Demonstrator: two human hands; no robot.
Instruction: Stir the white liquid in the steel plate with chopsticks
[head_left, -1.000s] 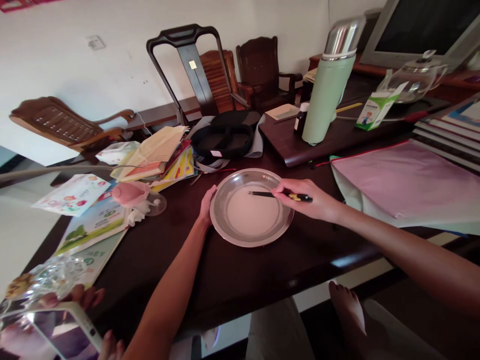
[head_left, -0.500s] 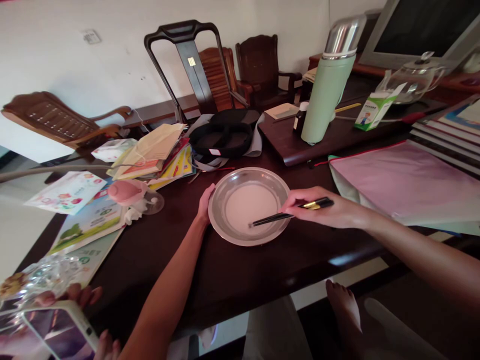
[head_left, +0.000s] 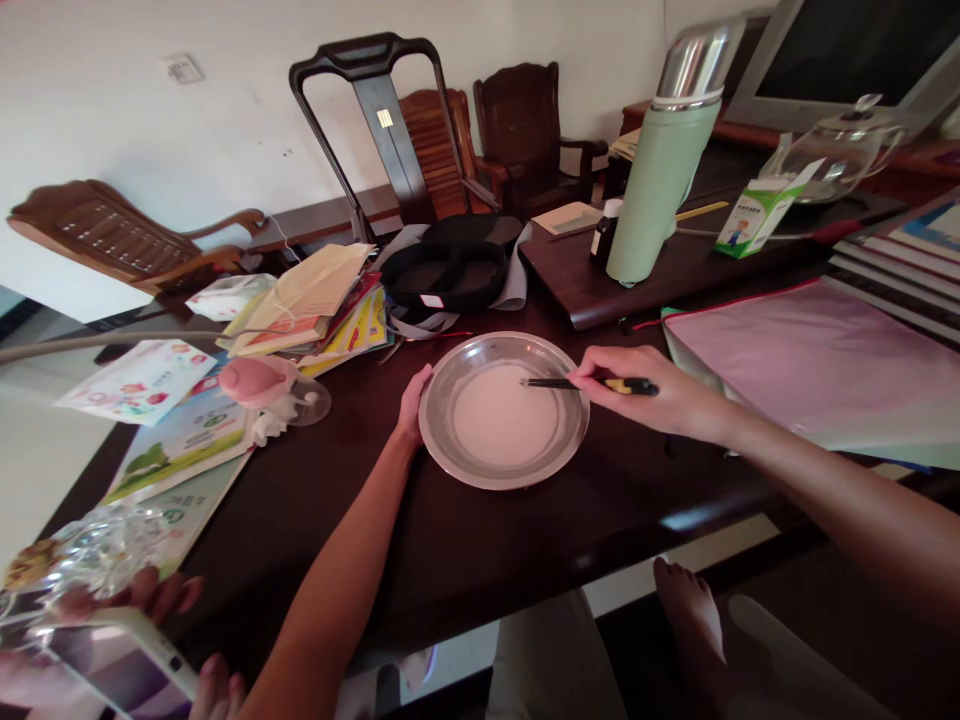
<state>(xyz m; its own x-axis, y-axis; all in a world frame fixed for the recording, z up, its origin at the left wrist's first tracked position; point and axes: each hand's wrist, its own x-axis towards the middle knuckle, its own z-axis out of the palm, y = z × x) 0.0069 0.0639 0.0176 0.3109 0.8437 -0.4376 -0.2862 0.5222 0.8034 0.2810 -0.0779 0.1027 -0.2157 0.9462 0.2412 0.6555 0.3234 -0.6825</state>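
A round steel plate [head_left: 450, 450] holding a white liquid [head_left: 502, 415] sits on the dark wooden table [head_left: 465, 550] in front of me. My left hand [head_left: 413, 404] rests against the plate's left rim, fingers curled on its edge. My right hand [head_left: 645, 392] is closed on a pair of black chopsticks [head_left: 551, 383] with gold ends. Their tips reach over the upper right part of the liquid.
A pale green thermos [head_left: 660, 170] and a small dark bottle [head_left: 603, 232] stand on a raised board behind. A pink folder [head_left: 810, 365] lies right. Books [head_left: 315, 310], a black case [head_left: 450, 270] and a pink fan [head_left: 262, 385] lie left. Another person's fingers hold a phone [head_left: 112, 650] bottom left.
My right hand swung the chopsticks round in the liquid: tips went from the upper part to the lower part of the plate, then back up to the right. The left hand stayed.
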